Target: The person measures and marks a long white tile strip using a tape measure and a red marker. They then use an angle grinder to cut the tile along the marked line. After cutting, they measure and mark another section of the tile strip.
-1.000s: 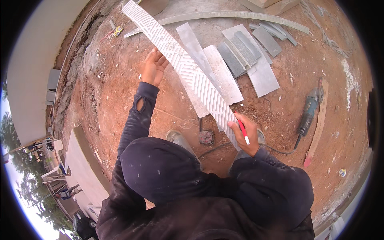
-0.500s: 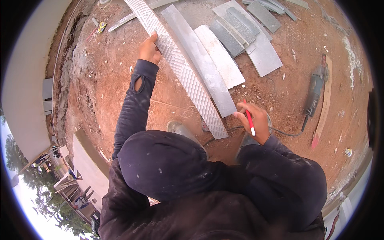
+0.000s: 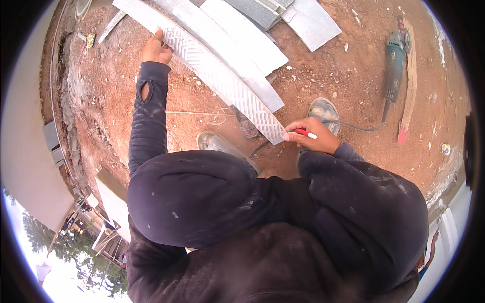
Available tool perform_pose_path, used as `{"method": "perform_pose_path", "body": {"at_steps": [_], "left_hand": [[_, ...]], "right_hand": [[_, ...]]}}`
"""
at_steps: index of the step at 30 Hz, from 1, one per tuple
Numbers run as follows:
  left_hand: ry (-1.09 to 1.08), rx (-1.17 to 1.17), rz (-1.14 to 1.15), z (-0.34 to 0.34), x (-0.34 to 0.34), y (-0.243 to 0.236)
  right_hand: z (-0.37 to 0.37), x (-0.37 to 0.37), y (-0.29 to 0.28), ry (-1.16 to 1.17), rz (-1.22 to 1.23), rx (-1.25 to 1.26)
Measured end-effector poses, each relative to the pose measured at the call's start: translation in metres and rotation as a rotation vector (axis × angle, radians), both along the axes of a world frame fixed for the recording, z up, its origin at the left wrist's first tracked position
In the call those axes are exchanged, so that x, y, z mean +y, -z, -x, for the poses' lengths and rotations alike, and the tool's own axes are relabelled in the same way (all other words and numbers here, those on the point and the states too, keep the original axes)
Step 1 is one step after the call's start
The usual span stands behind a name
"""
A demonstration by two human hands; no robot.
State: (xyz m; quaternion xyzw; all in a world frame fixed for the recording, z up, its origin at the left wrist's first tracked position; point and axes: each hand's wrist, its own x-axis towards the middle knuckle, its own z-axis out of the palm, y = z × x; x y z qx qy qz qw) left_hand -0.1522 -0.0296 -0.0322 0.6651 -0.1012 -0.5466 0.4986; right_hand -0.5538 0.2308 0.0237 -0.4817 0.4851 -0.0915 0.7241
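A long, pale tile strip (image 3: 222, 81) with a ribbed, raised pattern slants from the far left toward my feet. My left hand (image 3: 156, 49) is closed on its left edge, near the far end. At the near end, the thumb and fingers of my right hand (image 3: 321, 137) pinch the corner. That hand also has a red pen-like marker (image 3: 304, 133) with a white tip tucked in its fingers. Just beyond the ribbed strip lies a smooth grey strip (image 3: 265, 95), partly covered by it. A dark round-headed tool (image 3: 247, 127) shows partly beneath the near end.
A white slab (image 3: 252, 40) and grey tile pieces (image 3: 313, 25) lie at the far side. To the right, an angle grinder (image 3: 395, 65) rests beside a thin wooden strip (image 3: 409, 96); its cord runs toward my shoe (image 3: 323, 108). A pale wall (image 3: 25, 116) borders the left.
The ribbed strip has shifted left in view, still in my left hand. My right hand, earlier apart from it with the marker, now grips its near corner. The view has tilted slightly.
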Motion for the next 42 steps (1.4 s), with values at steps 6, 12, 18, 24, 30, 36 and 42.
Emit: {"method": "perform_pose_path", "body": {"at_steps": [6, 12, 18, 24, 30, 36, 42], "left_hand": [[-0.009, -0.011, 0.007, -0.001, -0.004, 0.009], [0.000, -0.011, -0.016, -0.003, -0.007, 0.011], [-0.024, -0.019, -0.030, -0.009, -0.010, 0.011], [-0.004, -0.008, -0.086, -0.012, -0.013, 0.007], [0.018, -0.041, -0.108, -0.009, -0.015, 0.004], [0.060, -0.045, -0.116, -0.011, -0.016, 0.005], [0.094, -0.033, -0.118, -0.012, -0.015, 0.002]], "right_hand": [[0.002, 0.008, 0.018, -0.142, 0.076, -0.057], [0.001, 0.011, 0.023, -0.018, 0.050, -0.111], [0.001, 0.005, 0.020, 0.010, 0.046, -0.085], [0.000, 0.001, 0.017, 0.029, -0.020, -0.080], [-0.002, 0.002, 0.020, 0.068, -0.057, -0.107], [0.000, 0.002, 0.021, 0.076, -0.105, -0.100], [0.003, 0.002, 0.024, 0.072, -0.099, -0.121]]}}
